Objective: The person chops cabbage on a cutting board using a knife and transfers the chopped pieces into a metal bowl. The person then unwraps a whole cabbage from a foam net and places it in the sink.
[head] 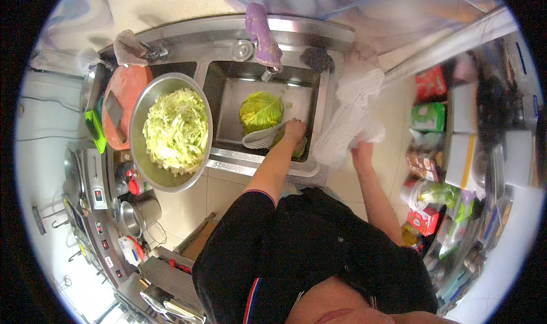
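Observation:
In the stainless steel sink [226, 93] lies a green cabbage [261, 110] under the tap. My left hand [295, 131] is over the sink's right part, its fingers at a white foam mesh net [260, 138] that runs along the cabbage's near side; its grip is unclear. To the right of the sink, my right hand [363, 149] is at the lower end of a blurred bundle of white foam mesh [352, 114], and its fingers are mostly hidden by it. A large metal bowl [170, 183] of shredded cabbage [175, 129] stands left of the sink.
Left of the bowl are a round reddish cutting board [122, 84] with a cleaver [114, 110] on it and a bright green object [95, 131]. A purple cloth [263, 35] hangs over the tap [269, 73]. Shelves with boxes and packages [427, 116] stand at right.

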A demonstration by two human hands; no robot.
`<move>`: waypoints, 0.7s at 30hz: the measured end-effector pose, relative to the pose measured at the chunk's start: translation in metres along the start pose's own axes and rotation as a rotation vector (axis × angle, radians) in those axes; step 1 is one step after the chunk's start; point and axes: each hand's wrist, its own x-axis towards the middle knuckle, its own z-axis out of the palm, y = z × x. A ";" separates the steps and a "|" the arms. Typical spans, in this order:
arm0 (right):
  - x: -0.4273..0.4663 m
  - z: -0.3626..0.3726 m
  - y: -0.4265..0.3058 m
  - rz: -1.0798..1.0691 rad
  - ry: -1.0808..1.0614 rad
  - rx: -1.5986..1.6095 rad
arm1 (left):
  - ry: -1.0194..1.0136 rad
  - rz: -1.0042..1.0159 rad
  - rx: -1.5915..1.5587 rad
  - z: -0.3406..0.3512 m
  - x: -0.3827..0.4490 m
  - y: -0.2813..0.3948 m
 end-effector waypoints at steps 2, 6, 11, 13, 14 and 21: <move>0.008 -0.005 -0.008 -0.023 -0.025 0.033 | -0.002 0.019 0.013 0.004 -0.004 -0.003; 0.015 -0.014 -0.024 -0.098 -0.065 0.028 | 0.004 0.079 0.042 0.017 -0.008 -0.014; 0.040 -0.045 -0.030 -0.119 -0.085 -0.067 | 0.410 -0.069 -0.283 -0.035 -0.037 -0.023; 0.039 -0.038 -0.039 -0.131 -0.092 -0.041 | 0.705 -0.083 -0.641 -0.047 -0.045 -0.041; 0.038 -0.035 -0.041 -0.140 -0.096 -0.041 | 0.728 -0.136 -0.785 -0.052 -0.053 -0.045; 0.029 0.000 -0.023 -0.138 -0.335 -0.220 | 1.193 -0.181 -1.823 -0.101 -0.138 -0.038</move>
